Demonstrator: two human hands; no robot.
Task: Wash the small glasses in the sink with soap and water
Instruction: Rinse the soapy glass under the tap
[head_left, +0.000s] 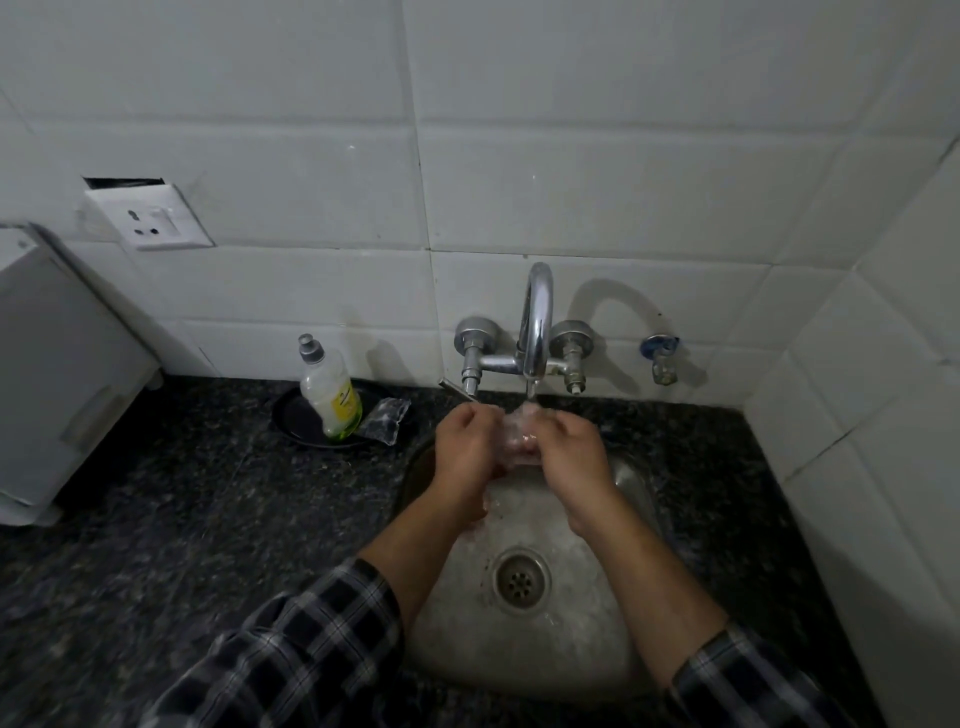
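— So, how are the hands placed?
— Both are raised over the sink (571, 639), just under the tap (537, 322) spout. The left hand (465, 447) and right hand (571, 447) curl their fingers round one small glass (522, 435) held between them.
— What's around them?
— A bottle (330, 395) stands on a dark dish (293, 418) on the surface (208, 493), left of the tap, with a clear packet (385, 420) beside it.
— Any writing?
— A yellow label on the bottle, too small to read.

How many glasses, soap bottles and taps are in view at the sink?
Glass: 1, held by left hand and right hand
Soap bottle: 1
Taps: 2, spout tap and small wall tap
Total: 4
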